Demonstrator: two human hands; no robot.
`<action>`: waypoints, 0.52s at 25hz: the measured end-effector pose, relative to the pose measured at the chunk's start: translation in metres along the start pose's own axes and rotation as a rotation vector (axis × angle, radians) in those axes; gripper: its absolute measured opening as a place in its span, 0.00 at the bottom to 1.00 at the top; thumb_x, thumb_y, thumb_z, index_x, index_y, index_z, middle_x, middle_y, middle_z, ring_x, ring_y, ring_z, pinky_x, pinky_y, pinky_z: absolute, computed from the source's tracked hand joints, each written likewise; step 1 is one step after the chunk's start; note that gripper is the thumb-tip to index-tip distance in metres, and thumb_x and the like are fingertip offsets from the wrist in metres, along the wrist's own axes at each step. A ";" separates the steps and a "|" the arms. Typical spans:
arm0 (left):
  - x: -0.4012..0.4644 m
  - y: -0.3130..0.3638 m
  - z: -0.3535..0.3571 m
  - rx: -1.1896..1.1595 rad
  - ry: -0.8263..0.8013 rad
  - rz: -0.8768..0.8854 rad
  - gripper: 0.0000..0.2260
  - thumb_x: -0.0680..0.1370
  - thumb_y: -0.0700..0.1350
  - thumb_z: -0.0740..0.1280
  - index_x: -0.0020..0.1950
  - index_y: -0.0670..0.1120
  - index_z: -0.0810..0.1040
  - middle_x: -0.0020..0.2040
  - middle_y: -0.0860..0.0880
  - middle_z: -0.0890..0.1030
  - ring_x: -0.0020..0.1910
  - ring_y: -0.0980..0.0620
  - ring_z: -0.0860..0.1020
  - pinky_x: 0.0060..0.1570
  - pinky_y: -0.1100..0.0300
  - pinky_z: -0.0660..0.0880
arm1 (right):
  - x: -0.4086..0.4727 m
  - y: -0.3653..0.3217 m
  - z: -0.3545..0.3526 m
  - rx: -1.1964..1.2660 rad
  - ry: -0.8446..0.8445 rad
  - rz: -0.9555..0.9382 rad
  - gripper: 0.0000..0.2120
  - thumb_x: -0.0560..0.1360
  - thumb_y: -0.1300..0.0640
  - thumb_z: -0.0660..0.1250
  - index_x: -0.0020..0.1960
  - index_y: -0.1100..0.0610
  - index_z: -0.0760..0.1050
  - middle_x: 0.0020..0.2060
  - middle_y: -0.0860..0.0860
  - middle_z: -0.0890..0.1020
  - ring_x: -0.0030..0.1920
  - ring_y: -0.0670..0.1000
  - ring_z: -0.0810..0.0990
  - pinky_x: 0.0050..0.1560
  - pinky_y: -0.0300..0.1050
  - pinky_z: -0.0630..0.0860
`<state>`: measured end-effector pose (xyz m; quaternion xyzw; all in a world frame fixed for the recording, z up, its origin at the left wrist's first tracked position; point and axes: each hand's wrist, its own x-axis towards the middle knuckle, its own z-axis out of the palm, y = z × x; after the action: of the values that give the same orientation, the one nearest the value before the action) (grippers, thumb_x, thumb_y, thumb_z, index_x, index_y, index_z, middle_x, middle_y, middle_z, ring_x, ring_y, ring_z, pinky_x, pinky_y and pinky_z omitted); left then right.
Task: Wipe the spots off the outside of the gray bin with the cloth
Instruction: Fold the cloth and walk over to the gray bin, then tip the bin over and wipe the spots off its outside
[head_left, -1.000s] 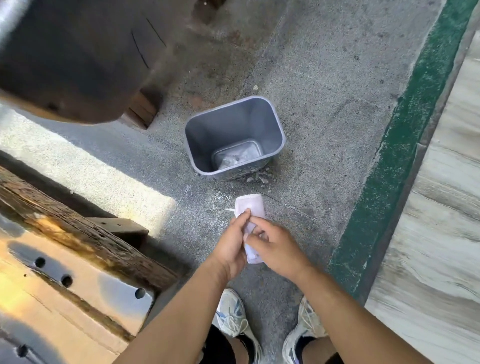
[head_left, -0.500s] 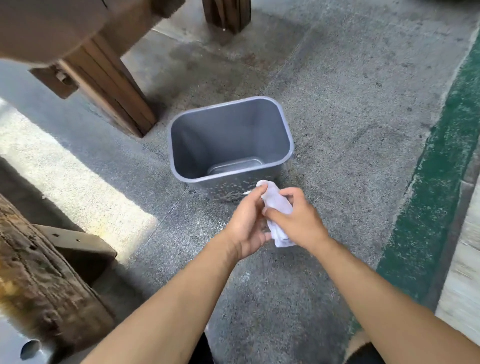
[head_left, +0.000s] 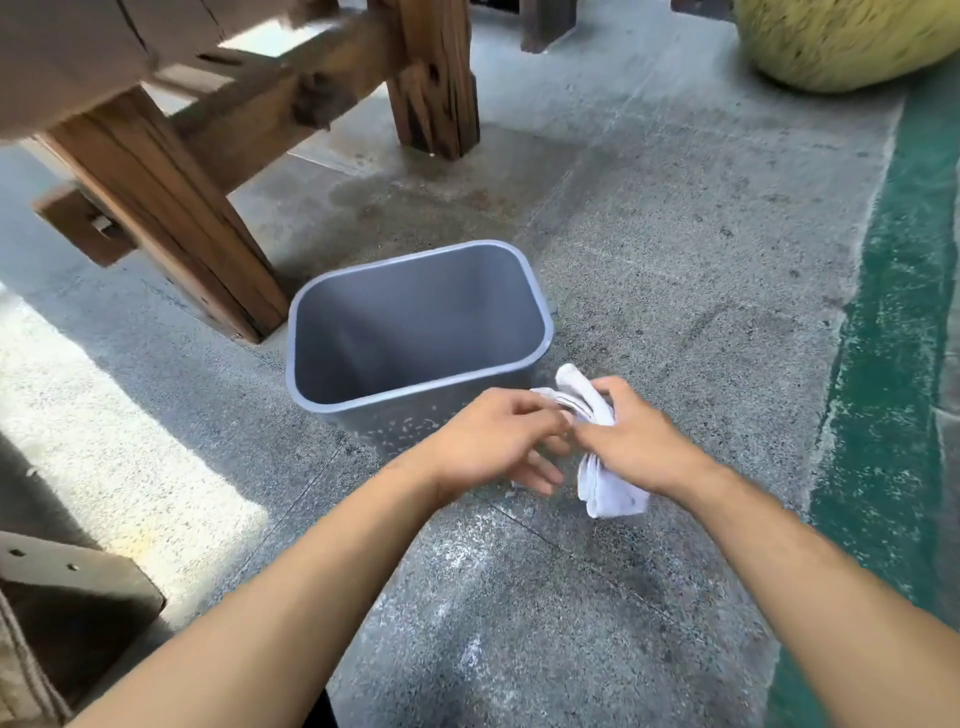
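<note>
The gray bin (head_left: 415, 384) stands upright and open on the concrete floor, with pale spots on its near outer wall (head_left: 395, 431). A folded white cloth (head_left: 608, 488) hangs from my right hand (head_left: 634, 441), which grips it just right of the bin's near right corner. My left hand (head_left: 493, 441) hovers beside it in front of the near wall, fingers loosely spread, fingertips close to the cloth; whether they touch it I cannot tell.
Wooden bench legs (head_left: 171, 208) and a post (head_left: 436, 78) stand behind and left of the bin. A yellow-green rounded object (head_left: 841, 41) sits far right. A green painted strip (head_left: 893, 364) runs along the right. A metal bracket (head_left: 62, 582) lies lower left.
The view has tilted up and closer to the bin. Both hands moved right and toward the bin; the left hand loosened from the cloth, which now hangs from the right hand.
</note>
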<state>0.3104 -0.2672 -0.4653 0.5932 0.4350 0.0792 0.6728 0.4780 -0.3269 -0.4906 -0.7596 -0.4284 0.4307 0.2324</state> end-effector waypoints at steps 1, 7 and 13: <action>0.002 0.001 -0.002 0.270 0.133 0.131 0.07 0.81 0.45 0.65 0.49 0.46 0.82 0.42 0.45 0.87 0.39 0.43 0.85 0.38 0.55 0.82 | -0.003 0.005 -0.009 -0.028 -0.003 0.023 0.18 0.78 0.45 0.68 0.65 0.44 0.66 0.45 0.48 0.83 0.40 0.49 0.81 0.38 0.45 0.78; 0.022 0.011 -0.040 1.240 0.605 0.398 0.26 0.79 0.61 0.61 0.68 0.44 0.78 0.58 0.43 0.84 0.59 0.39 0.79 0.60 0.44 0.75 | -0.015 0.021 -0.033 0.010 0.024 0.116 0.22 0.77 0.50 0.70 0.67 0.47 0.67 0.42 0.51 0.84 0.38 0.51 0.84 0.34 0.48 0.79; 0.028 -0.012 -0.060 1.159 0.378 0.115 0.19 0.83 0.62 0.53 0.51 0.51 0.76 0.45 0.48 0.82 0.49 0.41 0.80 0.47 0.49 0.78 | -0.014 0.016 -0.027 -0.084 0.078 0.045 0.17 0.75 0.49 0.70 0.61 0.39 0.71 0.41 0.46 0.84 0.39 0.50 0.84 0.32 0.42 0.74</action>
<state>0.2816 -0.2092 -0.4850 0.8608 0.4864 -0.0301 0.1466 0.5046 -0.3464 -0.4818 -0.7943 -0.4195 0.3875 0.2072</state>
